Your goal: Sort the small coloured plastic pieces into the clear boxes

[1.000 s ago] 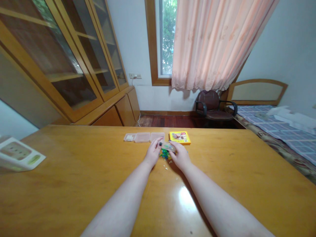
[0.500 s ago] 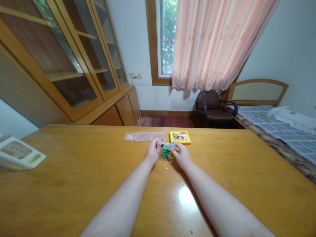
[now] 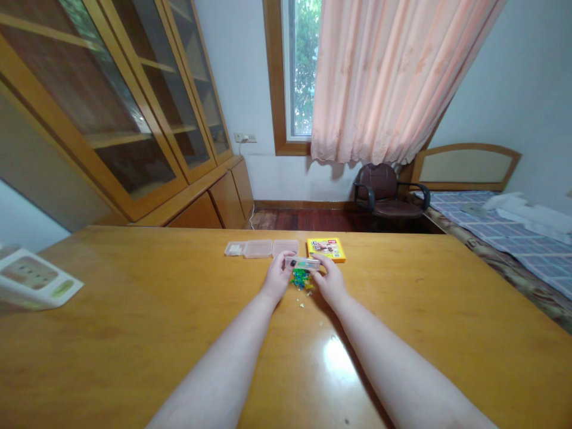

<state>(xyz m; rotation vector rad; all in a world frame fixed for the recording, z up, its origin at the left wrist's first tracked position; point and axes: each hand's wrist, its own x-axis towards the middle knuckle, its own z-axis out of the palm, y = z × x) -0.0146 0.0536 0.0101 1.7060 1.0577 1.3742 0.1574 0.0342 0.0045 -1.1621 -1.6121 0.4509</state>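
My left hand (image 3: 277, 277) and my right hand (image 3: 329, 282) together hold a small clear plastic box (image 3: 304, 263) by its two ends, a little above the wooden table (image 3: 134, 310). Both sets of fingers are pinched on it. Under the box lies a small heap of green, blue and yellow bits (image 3: 300, 279). A few tiny pale bits (image 3: 302, 304) lie nearer to me. Just beyond my hands sit a row of clear shallow trays (image 3: 261, 248) and a flat yellow packet (image 3: 326, 249).
A white box with green labels (image 3: 31, 286) sits at the table's left edge. Glass-door wooden cabinets (image 3: 134, 113) line the left wall. Past the table are a dark chair (image 3: 384, 192), a pink curtain and a bed (image 3: 504, 226) on the right.
The clear box has levelled out and shifted slightly up and left between my hands. My right hand has drawn in a little closer to the left.
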